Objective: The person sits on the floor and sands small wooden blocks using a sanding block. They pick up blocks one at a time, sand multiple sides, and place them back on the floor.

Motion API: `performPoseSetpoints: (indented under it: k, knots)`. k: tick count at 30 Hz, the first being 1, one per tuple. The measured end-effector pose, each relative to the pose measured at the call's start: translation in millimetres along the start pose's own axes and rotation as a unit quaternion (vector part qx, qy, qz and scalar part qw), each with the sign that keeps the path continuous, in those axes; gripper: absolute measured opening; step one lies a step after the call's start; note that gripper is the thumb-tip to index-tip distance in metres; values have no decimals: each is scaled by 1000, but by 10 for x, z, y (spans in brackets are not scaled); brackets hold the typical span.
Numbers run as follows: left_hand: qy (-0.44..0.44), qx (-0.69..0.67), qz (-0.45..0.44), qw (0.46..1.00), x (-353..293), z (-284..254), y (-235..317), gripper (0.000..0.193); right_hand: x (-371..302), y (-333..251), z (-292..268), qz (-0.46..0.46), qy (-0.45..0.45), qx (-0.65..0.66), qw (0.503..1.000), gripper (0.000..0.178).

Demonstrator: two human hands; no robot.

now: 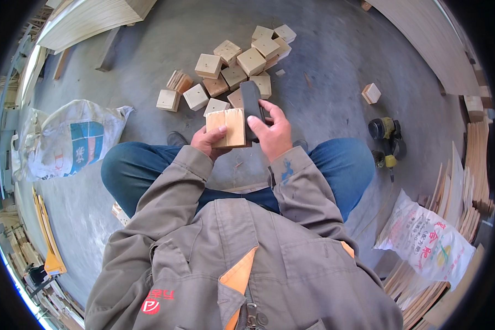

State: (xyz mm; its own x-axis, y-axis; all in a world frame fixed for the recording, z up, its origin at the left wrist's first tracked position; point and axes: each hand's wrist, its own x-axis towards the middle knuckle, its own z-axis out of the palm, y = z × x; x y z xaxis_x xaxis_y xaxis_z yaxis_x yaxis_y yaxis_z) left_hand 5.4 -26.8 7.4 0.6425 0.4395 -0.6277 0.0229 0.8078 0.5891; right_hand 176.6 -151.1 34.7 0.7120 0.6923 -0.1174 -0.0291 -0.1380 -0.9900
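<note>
At twelve o'clock from me, my left hand (208, 142) clasped a pale square wooden block (226, 126), apparently for steadiness, while my right hand (275, 133) gripped a dark-grey oblong bar (251, 102) at its three-o'clock side.

Woven bag (36, 157), left of frame: blue panel (87, 142) bearing white characters; red characters beside it. White bag (388, 234), lower right of frame: large red characters (441, 231) with smaller dark print (415, 226) alongside. Grey jacket (308, 269), lower left of centre: red square emblem (150, 306) with white mark; red lettering (162, 294) directly above the emblem.
</note>
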Motion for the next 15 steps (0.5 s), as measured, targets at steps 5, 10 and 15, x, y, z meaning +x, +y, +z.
performPoseSetpoints:
  k: [5, 10, 15]
  knots:
    - [-25, 17, 43, 999, -7, -8, 33, 68, -120, -21, -9, -13, -13, 6, 1000, 53]
    - [73, -131, 54, 987, 216, -267, 105, 60, -359, -122, 135, -99, -104, -24, 989, 56]
    - [50, -132, -12, 990, 64, -133, 94, 64, -213, -128, 134, -134, -54, -49, 988, 54]
